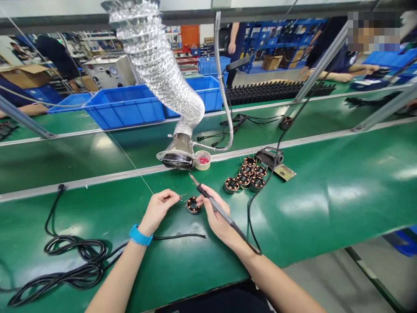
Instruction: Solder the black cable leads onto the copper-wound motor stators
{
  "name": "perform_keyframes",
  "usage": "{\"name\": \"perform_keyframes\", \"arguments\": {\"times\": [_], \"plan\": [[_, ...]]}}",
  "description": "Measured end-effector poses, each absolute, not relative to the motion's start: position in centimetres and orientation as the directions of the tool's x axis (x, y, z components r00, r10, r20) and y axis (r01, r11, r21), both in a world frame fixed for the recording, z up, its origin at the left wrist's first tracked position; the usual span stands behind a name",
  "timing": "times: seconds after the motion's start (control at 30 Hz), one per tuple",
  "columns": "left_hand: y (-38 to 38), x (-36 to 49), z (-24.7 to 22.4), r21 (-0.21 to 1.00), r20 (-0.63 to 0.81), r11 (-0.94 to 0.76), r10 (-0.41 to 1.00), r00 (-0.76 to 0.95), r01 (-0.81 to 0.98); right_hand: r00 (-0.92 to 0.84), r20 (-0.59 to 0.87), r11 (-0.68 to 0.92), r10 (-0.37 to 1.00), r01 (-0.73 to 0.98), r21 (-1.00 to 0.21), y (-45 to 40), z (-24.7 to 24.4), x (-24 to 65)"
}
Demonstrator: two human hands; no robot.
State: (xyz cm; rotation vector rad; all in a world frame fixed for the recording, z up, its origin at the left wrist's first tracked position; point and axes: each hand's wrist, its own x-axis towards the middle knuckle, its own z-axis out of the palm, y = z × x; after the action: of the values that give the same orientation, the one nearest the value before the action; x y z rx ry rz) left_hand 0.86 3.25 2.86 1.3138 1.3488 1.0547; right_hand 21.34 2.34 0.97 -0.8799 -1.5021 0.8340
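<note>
- Head view: the left hand [158, 211] has its fingers [171, 196] together on what seems a thin wire [181, 196], too fine to be sure.
- The right hand [216, 213] grips a soldering iron [215, 208], just clear of the coil stator [193, 205] lying on the desk [325, 174] between both hands.
- Soldering seems in hand; the iron needs bringing to the wire.

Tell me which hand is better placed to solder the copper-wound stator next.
Probably right: the right hand holds the soldering iron, its tip near the copper-wound stator; the left hand is pinching a thin wire.

Wire end [181, 196] in left hand [157, 211] too small to tell.
</note>
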Motion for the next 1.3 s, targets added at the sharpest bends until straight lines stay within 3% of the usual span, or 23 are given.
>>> {"name": "perform_keyframes", "arguments": {"times": [0.1, 0.83, 1.3], "plan": [[3.7, 1.0, 2.1, 0.982, -0.083, 0.081, 0.997, 0.007, 0.17, -0.058, 0.403, 0.407, 0.913, 0.103, -0.908, 2.2, 0.5, 21.6], [4.0, 1.3, 1.3, 0.985, -0.063, 0.063, 0.998, -0.004, 0.163, -0.125, 0.377, 0.395, 0.918, 0.181, -0.901, 2.1, 0.4, 21.4], [3.9, 1.4, 1.2, 0.988, -0.073, 0.071, 0.997, 0.008, 0.136, -0.025, 0.392, 0.391, 0.919, 0.156, -0.907, 1.8, 0.5, 21.4]]}}
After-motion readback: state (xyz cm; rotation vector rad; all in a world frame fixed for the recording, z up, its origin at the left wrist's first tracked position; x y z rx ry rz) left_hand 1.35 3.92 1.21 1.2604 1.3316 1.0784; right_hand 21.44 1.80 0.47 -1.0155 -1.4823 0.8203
